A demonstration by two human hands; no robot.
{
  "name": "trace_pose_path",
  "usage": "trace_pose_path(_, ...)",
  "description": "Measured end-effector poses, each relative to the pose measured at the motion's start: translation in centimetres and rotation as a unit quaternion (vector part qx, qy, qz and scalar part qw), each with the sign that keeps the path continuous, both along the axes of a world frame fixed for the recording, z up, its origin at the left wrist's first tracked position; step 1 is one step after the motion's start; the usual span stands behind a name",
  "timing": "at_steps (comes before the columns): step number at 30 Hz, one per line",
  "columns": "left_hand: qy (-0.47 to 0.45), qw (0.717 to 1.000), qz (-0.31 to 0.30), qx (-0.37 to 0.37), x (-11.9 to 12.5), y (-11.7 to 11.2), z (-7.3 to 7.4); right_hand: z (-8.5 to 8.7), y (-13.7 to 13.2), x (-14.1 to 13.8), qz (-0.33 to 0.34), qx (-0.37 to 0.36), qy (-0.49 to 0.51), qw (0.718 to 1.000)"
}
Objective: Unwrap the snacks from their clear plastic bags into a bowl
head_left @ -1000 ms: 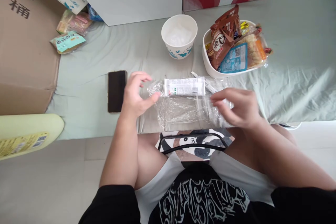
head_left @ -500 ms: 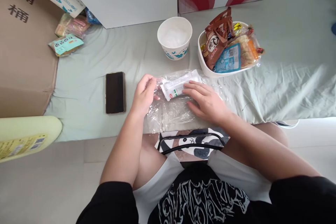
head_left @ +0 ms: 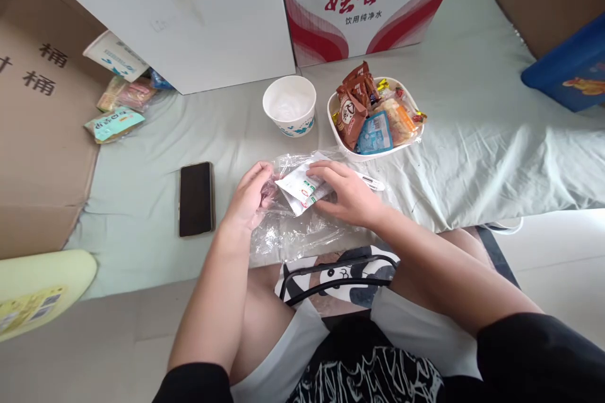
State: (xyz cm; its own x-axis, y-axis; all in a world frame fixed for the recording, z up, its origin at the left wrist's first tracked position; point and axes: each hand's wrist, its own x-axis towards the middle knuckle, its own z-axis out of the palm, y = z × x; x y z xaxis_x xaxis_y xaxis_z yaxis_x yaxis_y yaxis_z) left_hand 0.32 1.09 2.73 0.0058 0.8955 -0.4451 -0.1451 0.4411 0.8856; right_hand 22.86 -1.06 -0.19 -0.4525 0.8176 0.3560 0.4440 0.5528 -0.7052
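Observation:
A clear plastic bag (head_left: pixel 283 238) lies crumpled on the green cloth in front of me. My left hand (head_left: pixel 248 195) is closed on the bag's left edge. White printed packets (head_left: pixel 299 186) with zigzag ends and green and red print rest over the plastic. My right hand (head_left: pixel 347 194) grips them, thumb below and fingers on top, partly hiding them. Right of that hand, a slim white piece (head_left: pixel 371 182) with a dark mark sticks out; its kind I cannot make out.
A white paper bowl (head_left: pixel 289 107) and a white basket of wrapped snacks (head_left: pixel 350 150) stand beyond my hands. The phone (head_left: pixel 196 199) lies to the left. Large cartons (head_left: pixel 189 19) line the back, and a blue container (head_left: pixel 567 66) is far right.
My view has shifted, with more of the back showing. My right hand, flat on the white packet before, now grips it; a second zigzag end shows. My left hand stays at the bag's left side.

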Motion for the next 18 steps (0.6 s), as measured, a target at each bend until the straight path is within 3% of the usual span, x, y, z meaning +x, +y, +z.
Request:
trace_pose_path(7,-0.082,0.995,-0.042,0.026,2.1,-0.1,-0.1,0.1,0.2,-0.3,-0.015,0.009,0.002,1.000)
trace_pose_path(12,-0.056,0.998,-0.008,0.010,3.1,0.6,-0.4,0.5,0.4,0.4,-0.025,-0.016,0.042,0.999)
trace_pose_path(18,-0.066,0.997,-0.033,0.015,3.8,0.3,-0.3,0.8,0.4,0.9,-0.029,-0.018,0.048,0.998)
